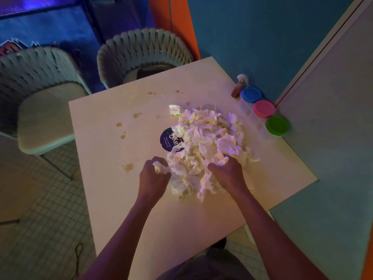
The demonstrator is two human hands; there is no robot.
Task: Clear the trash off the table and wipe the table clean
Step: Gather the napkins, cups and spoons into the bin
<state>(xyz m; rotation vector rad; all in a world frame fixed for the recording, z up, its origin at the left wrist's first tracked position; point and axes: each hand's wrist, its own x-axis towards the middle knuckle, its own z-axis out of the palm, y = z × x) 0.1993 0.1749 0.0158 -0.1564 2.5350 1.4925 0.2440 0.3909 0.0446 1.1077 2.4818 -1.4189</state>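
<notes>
A big pile of crumpled white paper trash (205, 146) lies in the middle of the pale square table (121, 199). A dark round printed disc (168, 139) sticks out from the pile's left side. My left hand (154, 175) grips a wad of crumpled paper at the pile's near left edge. At the pile's near right side, my right hand (226, 171) has its fingers curled into the paper. Brown spill stains (128, 167) dot the tabletop left of and beyond the pile.
A small spray bottle (239, 85) and three jars with a blue lid (251, 94), a pink lid (264, 108) and a green lid (277, 125) stand along the table's right edge by the blue wall. Two woven chairs (144, 51) stand beyond the table.
</notes>
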